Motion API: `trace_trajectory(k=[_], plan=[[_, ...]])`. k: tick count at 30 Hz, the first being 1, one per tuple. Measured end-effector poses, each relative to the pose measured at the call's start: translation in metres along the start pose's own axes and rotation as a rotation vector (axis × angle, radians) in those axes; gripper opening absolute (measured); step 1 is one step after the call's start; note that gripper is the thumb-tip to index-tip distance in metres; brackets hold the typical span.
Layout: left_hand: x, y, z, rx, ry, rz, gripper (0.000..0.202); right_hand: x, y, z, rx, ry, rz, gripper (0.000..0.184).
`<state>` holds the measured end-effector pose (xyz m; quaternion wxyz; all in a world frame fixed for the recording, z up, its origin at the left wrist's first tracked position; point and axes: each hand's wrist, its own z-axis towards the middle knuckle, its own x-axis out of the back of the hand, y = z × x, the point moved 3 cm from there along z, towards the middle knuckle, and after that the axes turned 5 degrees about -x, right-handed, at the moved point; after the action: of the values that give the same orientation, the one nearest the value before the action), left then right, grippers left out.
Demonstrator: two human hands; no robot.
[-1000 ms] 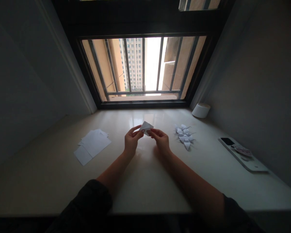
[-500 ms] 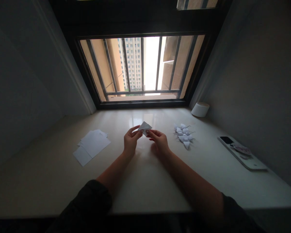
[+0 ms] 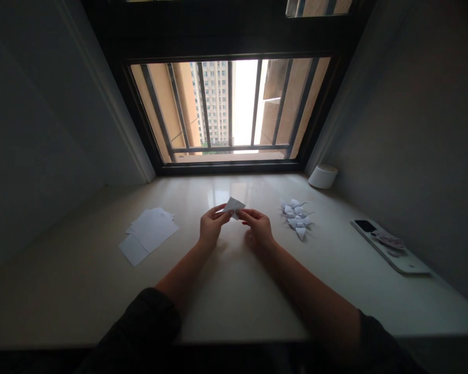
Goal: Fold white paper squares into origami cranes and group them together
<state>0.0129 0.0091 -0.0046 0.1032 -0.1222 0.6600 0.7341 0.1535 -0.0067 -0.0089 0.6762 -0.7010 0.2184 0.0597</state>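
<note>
A small piece of folded white paper (image 3: 234,204) is held up above the white sill, its top corner pointing at the window. My left hand (image 3: 211,224) pinches its left side between thumb and fingers. On the right side, my right hand (image 3: 258,225) grips it the same way, with the fingertips of both hands close together at its lower part. The fingers partly cover the lower folds, so their exact shape is hidden.
Left of my hands lies a stack of white paper sheets (image 3: 152,232). Several folded paper cranes (image 3: 297,217) sit in a cluster to the right. Farther right are a phone (image 3: 392,246) and, by the window corner, a white round object (image 3: 323,176). A barred window (image 3: 230,169) stands behind.
The paper's lower part has shifted between my fingertips, and its upper part now looks like a wider triangle. Both hands stay almost in place, still holding it.
</note>
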Motion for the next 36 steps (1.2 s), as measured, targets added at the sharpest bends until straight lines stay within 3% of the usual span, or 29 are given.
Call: trace_trajectory(k=[14, 22, 31, 36], plan=[[-0.003, -0.004, -0.002, 0.167, 0.022, -0.131, 0.052, 0.002, 0.000, 0.002, 0.029, 0.025, 0.026, 0.031], [-0.005, -0.003, -0.002, 0.215, -0.015, -0.147, 0.049, 0.005, 0.002, 0.010, 0.130, 0.052, 0.011, 0.041], [-0.007, -0.001, -0.002, 0.162, -0.122, -0.111, 0.055, 0.009, 0.000, 0.014, 0.165, 0.068, -0.047, 0.041], [-0.008, 0.006, -0.004, 0.003, -0.177, 0.072, 0.064, 0.015, -0.002, 0.016, 0.156, 0.086, -0.078, 0.040]])
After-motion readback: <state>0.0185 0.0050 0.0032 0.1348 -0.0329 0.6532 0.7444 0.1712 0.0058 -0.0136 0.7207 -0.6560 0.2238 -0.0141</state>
